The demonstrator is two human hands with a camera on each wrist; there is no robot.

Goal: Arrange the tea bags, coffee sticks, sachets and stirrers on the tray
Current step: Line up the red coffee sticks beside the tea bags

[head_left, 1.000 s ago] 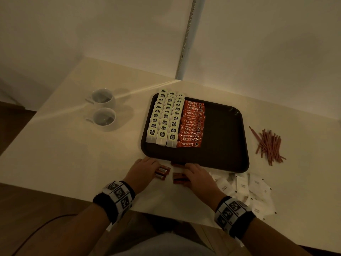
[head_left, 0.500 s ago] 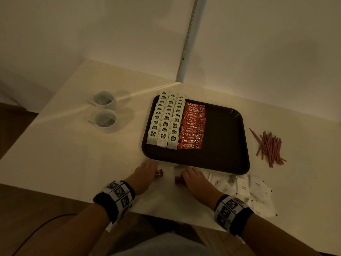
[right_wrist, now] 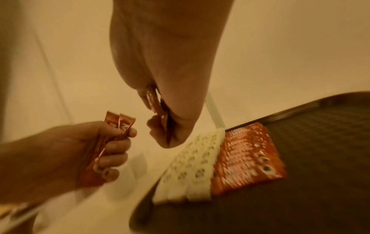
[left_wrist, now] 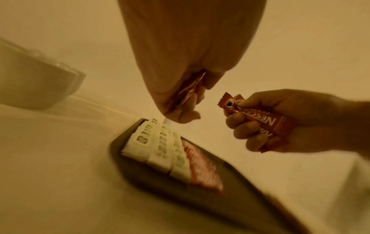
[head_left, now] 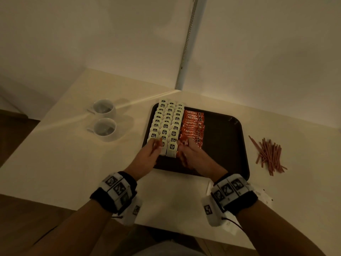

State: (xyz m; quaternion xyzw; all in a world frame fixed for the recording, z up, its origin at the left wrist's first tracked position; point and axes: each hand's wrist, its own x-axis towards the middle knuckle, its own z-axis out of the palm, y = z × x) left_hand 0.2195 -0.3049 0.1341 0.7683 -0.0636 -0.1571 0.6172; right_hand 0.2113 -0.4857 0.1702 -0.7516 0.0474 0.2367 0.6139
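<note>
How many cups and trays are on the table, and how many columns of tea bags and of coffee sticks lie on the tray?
Cups: 2
Tray: 1
Columns of tea bags: 3
Columns of coffee sticks: 1
Total: 7

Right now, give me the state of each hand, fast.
Left hand: closed, gripping red coffee sticks.
Right hand: closed, gripping a red coffee stick; possibly more than one.
</note>
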